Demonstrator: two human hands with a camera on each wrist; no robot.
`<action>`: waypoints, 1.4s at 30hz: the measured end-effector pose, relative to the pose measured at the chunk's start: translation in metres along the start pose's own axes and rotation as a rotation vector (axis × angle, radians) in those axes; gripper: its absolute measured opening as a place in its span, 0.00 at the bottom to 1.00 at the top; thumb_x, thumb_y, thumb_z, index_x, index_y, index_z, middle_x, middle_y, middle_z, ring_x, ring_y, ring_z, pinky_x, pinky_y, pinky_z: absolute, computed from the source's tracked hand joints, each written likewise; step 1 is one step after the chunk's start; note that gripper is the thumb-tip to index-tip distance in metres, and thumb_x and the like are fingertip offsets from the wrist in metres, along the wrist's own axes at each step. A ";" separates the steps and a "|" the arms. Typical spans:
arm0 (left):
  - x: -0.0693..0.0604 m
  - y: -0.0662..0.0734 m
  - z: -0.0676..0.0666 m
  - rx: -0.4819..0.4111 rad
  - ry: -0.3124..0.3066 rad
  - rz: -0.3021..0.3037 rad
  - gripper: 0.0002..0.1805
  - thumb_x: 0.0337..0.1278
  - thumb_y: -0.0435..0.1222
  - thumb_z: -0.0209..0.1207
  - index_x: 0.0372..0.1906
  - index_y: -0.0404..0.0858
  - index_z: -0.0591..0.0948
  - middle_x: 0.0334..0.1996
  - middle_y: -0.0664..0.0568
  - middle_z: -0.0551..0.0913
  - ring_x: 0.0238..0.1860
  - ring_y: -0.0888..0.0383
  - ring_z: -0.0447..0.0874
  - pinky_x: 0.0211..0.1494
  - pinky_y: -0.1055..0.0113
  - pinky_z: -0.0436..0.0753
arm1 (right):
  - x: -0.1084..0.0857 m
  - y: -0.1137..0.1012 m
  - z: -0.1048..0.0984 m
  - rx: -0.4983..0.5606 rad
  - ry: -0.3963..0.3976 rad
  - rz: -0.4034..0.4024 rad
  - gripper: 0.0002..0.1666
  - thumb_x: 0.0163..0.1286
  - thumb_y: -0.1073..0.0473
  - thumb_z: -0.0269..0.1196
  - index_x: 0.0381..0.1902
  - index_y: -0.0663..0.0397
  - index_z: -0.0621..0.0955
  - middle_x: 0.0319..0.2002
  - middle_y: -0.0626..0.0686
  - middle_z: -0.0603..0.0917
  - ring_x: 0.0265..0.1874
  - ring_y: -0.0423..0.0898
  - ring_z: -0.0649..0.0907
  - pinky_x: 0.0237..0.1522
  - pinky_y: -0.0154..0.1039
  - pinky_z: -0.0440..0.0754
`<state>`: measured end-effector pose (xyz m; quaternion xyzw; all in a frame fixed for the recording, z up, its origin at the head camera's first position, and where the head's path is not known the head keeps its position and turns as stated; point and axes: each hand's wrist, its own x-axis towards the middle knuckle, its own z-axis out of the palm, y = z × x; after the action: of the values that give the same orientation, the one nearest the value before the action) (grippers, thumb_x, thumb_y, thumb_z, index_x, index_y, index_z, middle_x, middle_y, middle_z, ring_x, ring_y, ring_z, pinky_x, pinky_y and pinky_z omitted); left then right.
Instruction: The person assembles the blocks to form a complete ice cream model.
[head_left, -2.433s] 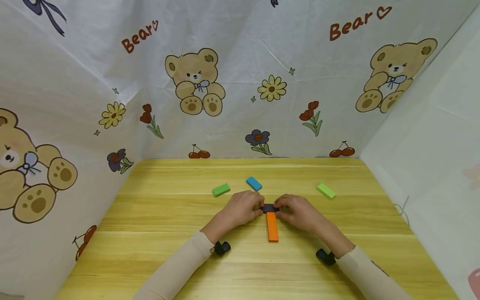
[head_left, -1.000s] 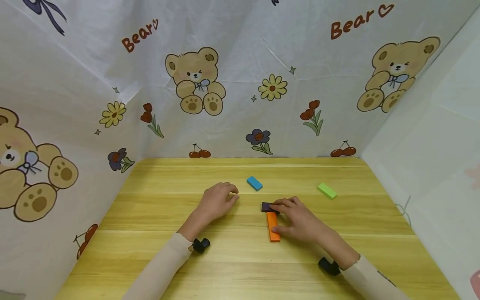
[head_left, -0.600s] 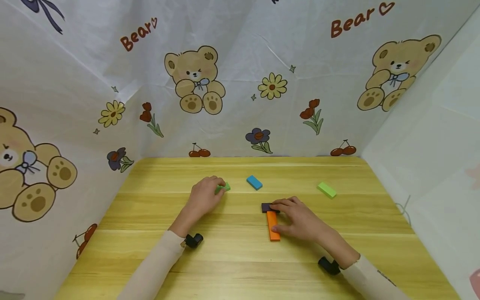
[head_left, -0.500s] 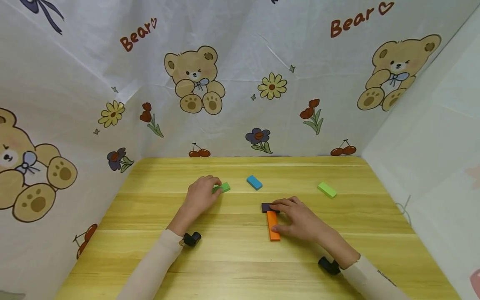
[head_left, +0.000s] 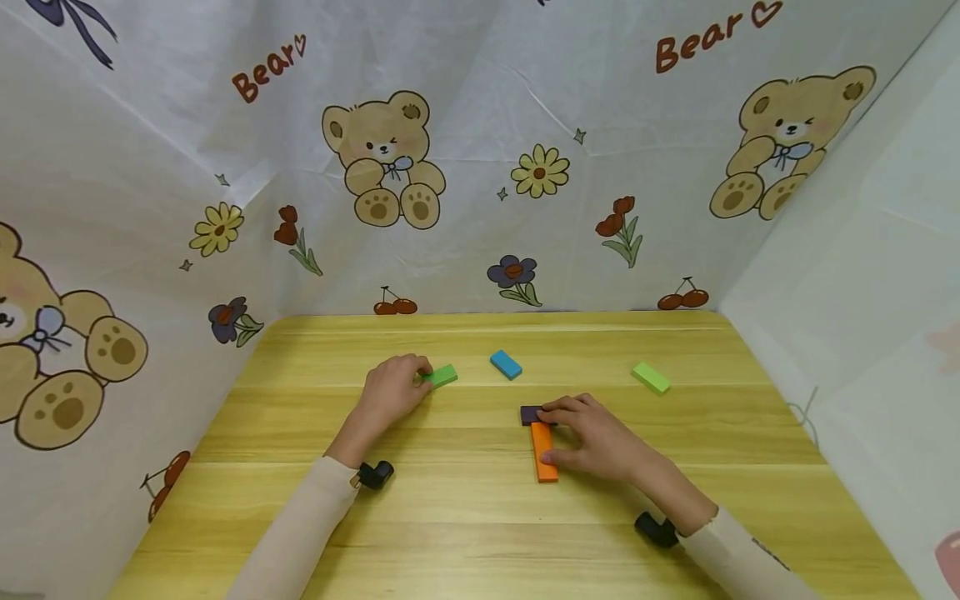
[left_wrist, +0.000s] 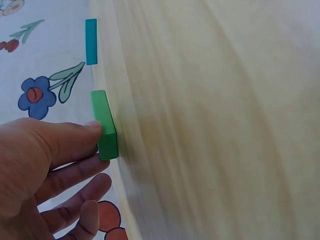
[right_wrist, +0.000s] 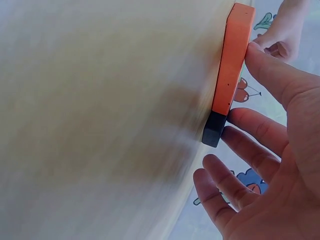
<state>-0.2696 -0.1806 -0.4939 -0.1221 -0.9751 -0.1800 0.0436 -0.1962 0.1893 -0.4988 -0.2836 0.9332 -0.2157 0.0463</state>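
Now the green block (head_left: 442,376) sits on the table (head_left: 450,525), beyond the orange block (head_left: 541,442) and to its left. The left hand (head_left: 392,387) pinches the green block's left end between thumb and finger, the other fingers loosely bent. In the earliest frame this hand was at the dark block (head_left: 529,415) alongside the right hand (head_left: 600,437); it has since moved across to the green block, which lies about where it did. The right hand, to the right of the orange block, has its fingers spread: the thumb touches the orange block and two fingertips touch the dark block, which lies crosswise at the orange block's far end. The blue block (head_left: 506,365) is beyond the orange block, slightly left, and the lime block (head_left: 651,377) is beyond it to the right; both have kept their places.
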 end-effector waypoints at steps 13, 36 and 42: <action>0.000 0.003 0.004 -0.033 -0.006 0.009 0.11 0.67 0.41 0.73 0.51 0.46 0.92 0.47 0.52 0.93 0.41 0.54 0.88 0.41 0.56 0.85 | -0.001 0.000 0.002 0.011 0.005 0.010 0.38 0.70 0.36 0.73 0.71 0.47 0.83 0.72 0.49 0.81 0.67 0.51 0.78 0.68 0.57 0.80; 0.006 0.023 0.013 -0.049 -0.050 0.069 0.09 0.68 0.42 0.73 0.49 0.48 0.93 0.48 0.54 0.92 0.42 0.57 0.86 0.43 0.57 0.84 | -0.002 -0.004 0.001 0.017 0.005 0.013 0.37 0.70 0.37 0.74 0.71 0.47 0.83 0.73 0.49 0.81 0.67 0.53 0.79 0.68 0.58 0.80; 0.011 0.031 0.017 -0.089 -0.071 0.086 0.09 0.68 0.43 0.73 0.49 0.49 0.93 0.47 0.56 0.92 0.40 0.59 0.85 0.43 0.59 0.83 | -0.001 -0.002 0.002 0.009 0.005 0.014 0.37 0.70 0.37 0.73 0.71 0.47 0.83 0.73 0.48 0.81 0.66 0.51 0.79 0.68 0.57 0.81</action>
<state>-0.2726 -0.1442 -0.4974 -0.1718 -0.9610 -0.2166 0.0111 -0.1936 0.1878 -0.4994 -0.2761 0.9343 -0.2205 0.0466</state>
